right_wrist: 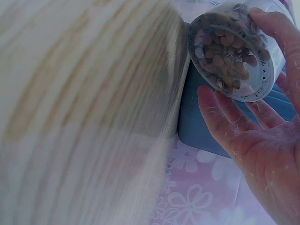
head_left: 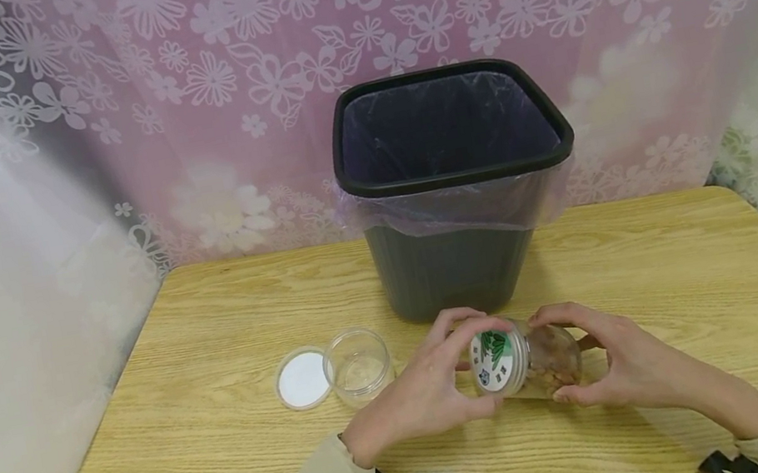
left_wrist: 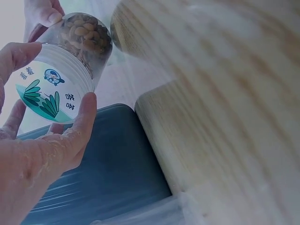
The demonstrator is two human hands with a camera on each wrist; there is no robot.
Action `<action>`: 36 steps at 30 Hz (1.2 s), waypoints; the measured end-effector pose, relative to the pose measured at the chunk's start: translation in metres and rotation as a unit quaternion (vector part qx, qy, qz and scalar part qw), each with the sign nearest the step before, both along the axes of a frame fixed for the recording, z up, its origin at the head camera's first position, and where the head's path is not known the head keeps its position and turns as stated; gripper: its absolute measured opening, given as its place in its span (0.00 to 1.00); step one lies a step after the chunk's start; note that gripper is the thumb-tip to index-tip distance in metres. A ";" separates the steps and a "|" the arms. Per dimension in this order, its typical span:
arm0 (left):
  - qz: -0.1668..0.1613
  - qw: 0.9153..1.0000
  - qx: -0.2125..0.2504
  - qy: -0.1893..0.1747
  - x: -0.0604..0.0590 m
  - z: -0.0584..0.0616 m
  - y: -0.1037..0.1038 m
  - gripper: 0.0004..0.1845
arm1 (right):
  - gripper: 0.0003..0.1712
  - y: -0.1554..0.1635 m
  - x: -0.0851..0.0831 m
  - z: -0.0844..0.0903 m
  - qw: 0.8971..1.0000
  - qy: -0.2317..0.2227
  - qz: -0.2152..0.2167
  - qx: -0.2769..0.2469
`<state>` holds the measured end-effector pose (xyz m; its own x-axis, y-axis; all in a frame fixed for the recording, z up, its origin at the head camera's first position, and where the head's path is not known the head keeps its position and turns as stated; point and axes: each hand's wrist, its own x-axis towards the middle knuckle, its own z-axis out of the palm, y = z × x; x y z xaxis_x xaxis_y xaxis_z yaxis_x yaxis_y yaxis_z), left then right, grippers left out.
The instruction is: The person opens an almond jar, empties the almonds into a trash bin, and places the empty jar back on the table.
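A clear jar partly filled with small brown bean-like pieces is tilted over, its lid end toward the left. Its lid has a white label with green leaves and printed characters. My left hand grips the lid, fingers and thumb around the rim. On the jar's other end, my right hand holds the body between thumb and fingers. The right wrist view shows the jar's round base and the loose pieces inside. In the left wrist view the lid appears seated on the jar.
Left of my hands, a second clear jar stands uncovered, touching or overlapping a white round lid. Behind the hands is a dark bin with a thin plastic liner. Pink floral sheeting hangs behind the wooden table.
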<state>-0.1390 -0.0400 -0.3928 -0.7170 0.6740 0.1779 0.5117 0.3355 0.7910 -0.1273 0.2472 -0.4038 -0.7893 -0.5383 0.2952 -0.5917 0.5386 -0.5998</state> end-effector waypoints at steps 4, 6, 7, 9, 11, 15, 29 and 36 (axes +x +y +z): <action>-0.003 1.000 0.007 -0.016 0.000 0.001 0.000 0.44 | 0.48 0.001 0.000 -0.001 1.000 -0.006 -0.003 0.005; -0.004 1.000 0.010 -0.026 0.000 0.001 -0.001 0.45 | 0.48 0.001 0.000 -0.001 1.000 -0.008 -0.005 0.006; -0.004 0.999 0.012 -0.031 0.000 0.001 -0.001 0.45 | 0.48 0.001 0.000 -0.001 1.000 -0.007 -0.005 0.007; -0.004 0.999 0.013 -0.038 0.000 0.001 -0.001 0.45 | 0.48 0.001 0.000 -0.001 1.000 -0.004 -0.005 0.008; -0.003 0.999 0.012 -0.044 0.000 0.001 -0.002 0.44 | 0.48 0.001 0.000 -0.001 1.000 -0.002 -0.004 0.008; 0.000 0.998 0.005 -0.058 0.001 0.001 -0.002 0.43 | 0.48 0.001 0.000 -0.001 1.000 0.000 -0.001 0.004; 0.028 0.995 0.001 -0.091 0.001 0.002 0.000 0.42 | 0.47 0.001 -0.001 0.000 1.000 0.003 0.001 0.009; 0.053 0.994 -0.015 -0.096 0.003 0.003 0.000 0.41 | 0.47 0.000 -0.002 0.000 1.000 -0.005 -0.005 0.013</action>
<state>-0.1355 -0.0395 -0.3897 -0.8026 0.5964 0.0115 0.3125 0.4040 0.8597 -0.1292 0.2474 -0.4039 -0.7973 -0.5382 0.2733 -0.5807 0.5602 -0.5908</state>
